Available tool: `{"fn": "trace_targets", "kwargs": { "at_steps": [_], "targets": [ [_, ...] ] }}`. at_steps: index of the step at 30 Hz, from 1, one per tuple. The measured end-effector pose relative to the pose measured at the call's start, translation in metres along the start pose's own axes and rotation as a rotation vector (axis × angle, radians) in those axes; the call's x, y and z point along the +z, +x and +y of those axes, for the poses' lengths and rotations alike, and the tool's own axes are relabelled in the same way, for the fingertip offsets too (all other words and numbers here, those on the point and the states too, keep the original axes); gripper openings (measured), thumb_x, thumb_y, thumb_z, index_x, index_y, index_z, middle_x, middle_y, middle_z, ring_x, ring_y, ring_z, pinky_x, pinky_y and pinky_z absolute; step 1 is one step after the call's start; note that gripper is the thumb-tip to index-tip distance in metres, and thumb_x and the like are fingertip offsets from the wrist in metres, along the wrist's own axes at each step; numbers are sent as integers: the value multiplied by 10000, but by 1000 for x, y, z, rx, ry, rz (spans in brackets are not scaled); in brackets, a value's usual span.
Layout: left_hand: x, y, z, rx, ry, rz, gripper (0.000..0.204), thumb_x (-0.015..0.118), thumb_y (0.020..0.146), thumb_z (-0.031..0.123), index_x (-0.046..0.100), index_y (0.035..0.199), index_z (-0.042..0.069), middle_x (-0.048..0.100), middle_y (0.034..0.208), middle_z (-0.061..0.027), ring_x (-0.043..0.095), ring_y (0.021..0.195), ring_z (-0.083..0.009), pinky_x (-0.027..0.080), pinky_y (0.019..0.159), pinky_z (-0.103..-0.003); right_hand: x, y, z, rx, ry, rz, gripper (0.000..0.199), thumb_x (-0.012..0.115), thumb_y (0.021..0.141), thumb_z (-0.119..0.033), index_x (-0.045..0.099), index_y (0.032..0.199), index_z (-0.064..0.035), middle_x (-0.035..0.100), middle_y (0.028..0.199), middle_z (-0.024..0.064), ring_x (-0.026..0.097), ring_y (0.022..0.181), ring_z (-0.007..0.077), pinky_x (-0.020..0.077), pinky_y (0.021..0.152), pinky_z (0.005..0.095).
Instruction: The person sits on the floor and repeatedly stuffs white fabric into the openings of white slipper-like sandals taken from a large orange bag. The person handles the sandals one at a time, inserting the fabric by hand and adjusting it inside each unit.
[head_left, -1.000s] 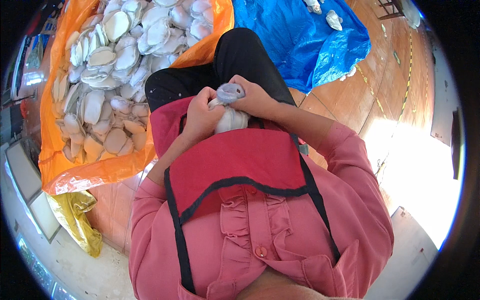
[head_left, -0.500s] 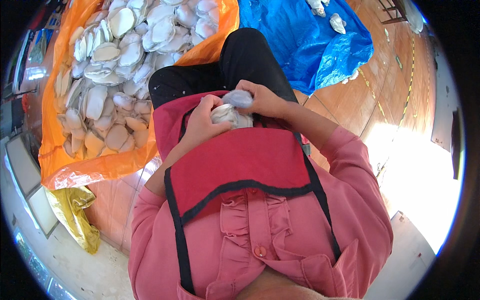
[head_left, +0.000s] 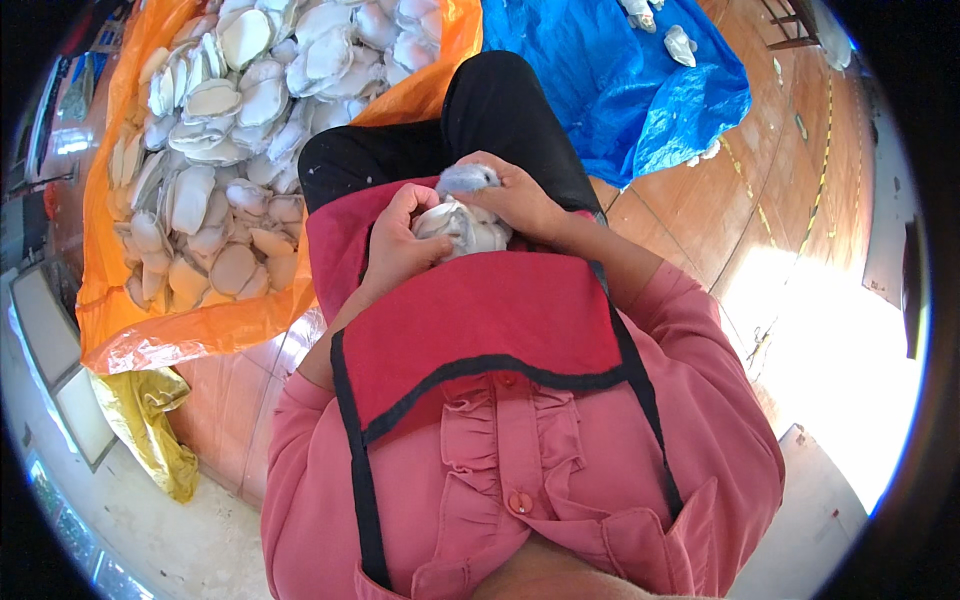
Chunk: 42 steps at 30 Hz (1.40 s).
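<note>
Over my lap, my left hand is closed on the edge of a crumpled white cloth-like bundle, thumb on its near side. My right hand is closed on a pale grey-white rounded pad just beyond the bundle, its fingers bent round the right end. The two white pieces lie against each other, and I cannot tell whether they are joined. Under them is the red apron with black edging.
At the left, a heap of white oval pads lies on an orange plastic sheet. A blue sheet spreads at the far right, with a few white bundles on it. A yellow bag lies on the tiled floor.
The grey-white pad in my right hand has moved slightly away from me and to the left. More of the white bundle shows between my hands, and my left hand has shifted slightly left.
</note>
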<state>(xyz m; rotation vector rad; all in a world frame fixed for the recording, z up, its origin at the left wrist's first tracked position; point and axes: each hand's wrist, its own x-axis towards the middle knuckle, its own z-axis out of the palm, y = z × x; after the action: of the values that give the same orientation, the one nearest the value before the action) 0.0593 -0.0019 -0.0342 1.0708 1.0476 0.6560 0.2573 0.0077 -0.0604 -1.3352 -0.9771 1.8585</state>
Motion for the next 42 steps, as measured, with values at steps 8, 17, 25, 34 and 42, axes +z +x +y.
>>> {"fn": "trace_targets", "kwargs": {
  "at_steps": [8,17,25,34,42],
  "targets": [
    [15,5,4,471,443,88,245,692,624,9,487,741,73,484,712,-53,504,625,-181,422,585,-281,7,-2,17,-18,227,97,264,694,873,-104,616,1123,-70,658,952,41,615,861,119,518,752,283],
    [14,4,13,547,490,110,203,640,703,-1,618,902,37,603,895,-92,610,858,-241,497,736,-317,4,-3,19,-241,315,275,290,644,886,-10,580,1164,-63,642,1022,44,617,920,138,521,819,282],
    [-25,1,46,504,589,-85,399,579,734,35,617,1131,30,606,1158,-109,573,1097,-262,434,987,-356,-4,4,20,-491,330,66,388,670,862,-53,503,1211,-81,592,1182,119,580,1104,232,489,962,392],
    [-24,7,48,86,354,-278,351,644,883,207,569,1173,23,617,1083,-106,621,993,-220,480,890,-324,-11,2,11,-485,552,-77,359,658,876,-87,515,1205,-74,597,1228,143,599,1106,248,494,965,403],
    [-15,15,11,148,397,-169,194,579,962,213,611,977,23,589,800,-37,550,756,-139,454,696,-297,-28,4,-6,-483,328,-6,318,628,859,-56,555,1168,-61,573,1271,162,617,1098,291,504,952,437]
  ]
}}
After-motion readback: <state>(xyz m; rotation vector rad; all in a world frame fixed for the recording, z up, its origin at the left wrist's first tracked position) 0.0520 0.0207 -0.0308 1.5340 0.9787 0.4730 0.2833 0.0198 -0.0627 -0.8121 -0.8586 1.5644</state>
